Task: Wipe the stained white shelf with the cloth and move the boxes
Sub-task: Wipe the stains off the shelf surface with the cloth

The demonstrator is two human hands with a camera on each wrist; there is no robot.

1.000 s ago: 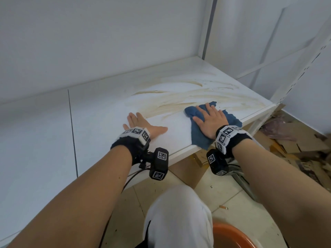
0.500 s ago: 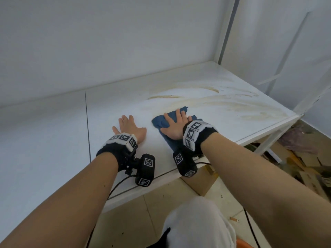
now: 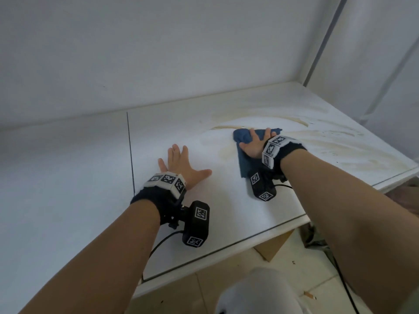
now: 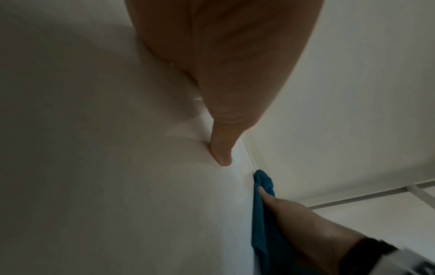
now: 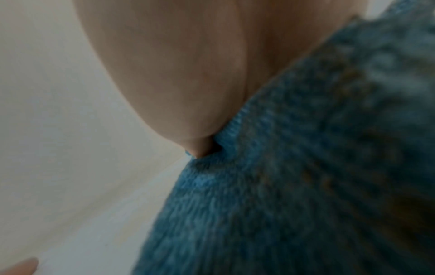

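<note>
Blue cloth (image 3: pixel 246 152) lies flat on the white shelf (image 3: pixel 90 177), pinned under the right hand (image 3: pixel 255 145): palm down, fingers straight and spread, pressing, nothing gripped. Cloth's long axis runs from wrist side out past the fingertips, toward the back wall; its far end is bunched just beyond the fingers. Brown stain (image 3: pixel 317 141) smears spread to the outer side of that hand and beyond its fingertips, some just beside the thumb. Left hand (image 3: pixel 181 164) is flat on a bare shelf part, fingers splayed, holding nothing, prob. bracing. Step: wiping, approx. mid-way, much stain left. Next move likely needs firm sweeps outward across the smears. No boxes on the shelf in view.
</note>
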